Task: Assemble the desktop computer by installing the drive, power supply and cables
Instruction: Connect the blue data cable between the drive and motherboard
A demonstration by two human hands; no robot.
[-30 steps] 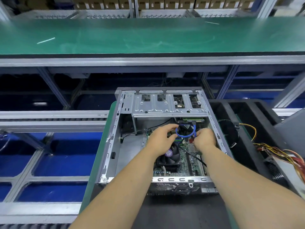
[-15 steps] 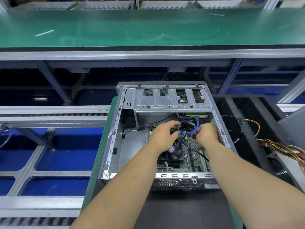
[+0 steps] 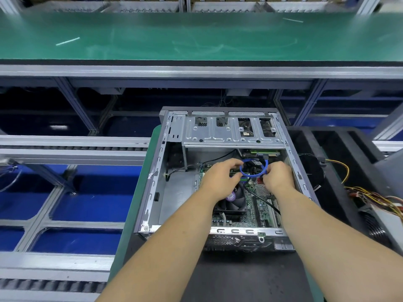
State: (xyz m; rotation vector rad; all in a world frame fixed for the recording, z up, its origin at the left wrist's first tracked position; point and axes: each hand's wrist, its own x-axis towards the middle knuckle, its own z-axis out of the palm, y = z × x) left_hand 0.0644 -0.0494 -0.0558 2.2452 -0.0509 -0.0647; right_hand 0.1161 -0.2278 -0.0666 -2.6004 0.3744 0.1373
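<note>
So the blue cable (image 3: 253,175) is looped up in the far half of the open computer case (image 3: 152,188), right over the motherboard (image 3: 261,205) and just under the drive cage (image 3: 231,134). Left hand (image 3: 220,177) pinches the left side of the loop, right hand (image 3: 277,177) has its curled fingers on the right side near the loop's end, so both are grasping the cable. The CPU fan (image 3: 233,203) sits right below the left wrist, with a purple round sticker on the hub, too blurry to read. A thin black cable (image 3: 261,199) runs diagonally across the board under the right hand.

Room-wise: the left part of the case is a bare metal bay, wide open. The right wall is close to the right hand, pretty tight there. The case sits on a dark mat (image 3: 239,280) with a green edge. To the right there's a black foam tray (image 3: 340,162), with the power supply (image 3: 383,225) and its yellow/red wire bundle (image 3: 375,197) at the frame edge. Green conveyor belt (image 3: 196,38) beyond. No readable writing anywhere.
</note>
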